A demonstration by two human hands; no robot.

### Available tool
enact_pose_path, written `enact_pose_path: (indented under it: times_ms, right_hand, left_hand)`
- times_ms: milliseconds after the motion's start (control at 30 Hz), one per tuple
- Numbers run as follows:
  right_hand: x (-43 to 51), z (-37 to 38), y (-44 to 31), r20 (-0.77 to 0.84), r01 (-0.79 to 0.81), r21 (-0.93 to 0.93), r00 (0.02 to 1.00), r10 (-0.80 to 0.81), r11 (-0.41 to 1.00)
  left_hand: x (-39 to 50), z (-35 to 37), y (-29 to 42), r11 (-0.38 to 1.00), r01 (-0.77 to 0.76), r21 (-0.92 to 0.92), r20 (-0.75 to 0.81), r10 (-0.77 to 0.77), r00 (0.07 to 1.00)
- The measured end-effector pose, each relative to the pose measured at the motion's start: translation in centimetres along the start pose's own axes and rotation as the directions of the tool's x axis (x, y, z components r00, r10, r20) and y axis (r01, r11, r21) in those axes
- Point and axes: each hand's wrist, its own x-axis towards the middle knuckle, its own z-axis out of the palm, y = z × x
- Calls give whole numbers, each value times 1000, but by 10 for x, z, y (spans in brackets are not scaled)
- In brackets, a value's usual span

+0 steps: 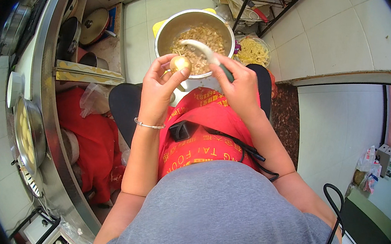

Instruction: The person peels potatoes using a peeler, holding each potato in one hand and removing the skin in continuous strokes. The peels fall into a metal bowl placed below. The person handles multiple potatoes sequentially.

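Observation:
My left hand (162, 81) holds a smooth, round, golden-yellow piece of food (181, 64), perhaps dough, between thumb and fingers. In my right hand (237, 81) is a spoon (203, 47) with a white curved end and a dark green handle. The spoon's tip is over a deep stainless-steel basin (230, 41) in front of me. Chopped, light-brown filling (204, 33) covers the basin's inside. My left fingers and the round piece are at the basin's near rim, above my lap.
A red apron (199, 122) with printed writing covers my lap. To the right of the basin sits a bowl of pale shreds (254, 51). A steel bowl of yellowish balls (24, 132) stands on the left counter, above a shelf with pans (94, 25). A black wire rack (268, 4) stands ahead.

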Motion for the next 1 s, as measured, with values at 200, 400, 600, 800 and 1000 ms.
enact_pose_path:
  times_ms: [200, 400, 600, 800, 1000]
  right_hand:
    - [4, -4, 10, 18, -68, 43, 998, 67, 997]
    - [3, -1, 6, 61, -142, 204, 989, 132, 969]
    - [4, 0, 8, 68, -148, 240, 988, 135, 959]
    - [5, 0, 10, 71, -171, 228, 985, 159, 958]
    - [3, -4, 7, 139, -62, 198, 990, 35, 978]
  left_hand:
    - [-2, 4, 5, 988, -74, 133, 68, 66, 996]
    - [-1, 13, -1, 970, -175, 171, 225, 134, 965]
    - [4, 11, -5, 936, -189, 298, 140, 153, 978]
    - [2, 12, -6, 981, -126, 149, 100, 112, 989]
    - [4, 8, -7, 1000, 0, -25, 42, 1, 999]
